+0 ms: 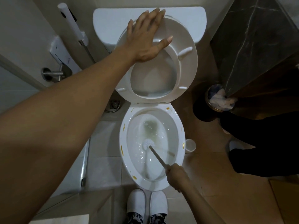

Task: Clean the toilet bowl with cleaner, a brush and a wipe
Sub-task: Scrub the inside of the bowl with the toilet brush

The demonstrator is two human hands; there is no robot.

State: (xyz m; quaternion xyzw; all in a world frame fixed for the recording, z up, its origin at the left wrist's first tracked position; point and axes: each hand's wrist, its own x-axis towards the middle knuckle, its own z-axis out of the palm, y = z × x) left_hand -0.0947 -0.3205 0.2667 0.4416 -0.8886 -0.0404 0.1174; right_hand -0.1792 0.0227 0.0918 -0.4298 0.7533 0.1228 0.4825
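The white toilet bowl (179,120) stands below me with its seat and lid (186,62) raised against the cistern (110,21). Orange-yellow stains dot the bowl's rim. My left hand (145,36) lies flat with straight fingers on the raised seat. My right hand (176,175) grips the handle of a toilet brush (148,143), whose white head sits in the water at the front of the bowl. The water looks churned and foamy. No cleaner bottle or wipe shows.
A white brush holder (190,145) stands on the floor right of the bowl. A lined waste bin (220,98) sits at the right under a dark counter. Another person's dark legs (258,143) stand at the right. A bidet sprayer (72,25) hangs on the left wall. My white slippers (145,202) touch the bowl's front.
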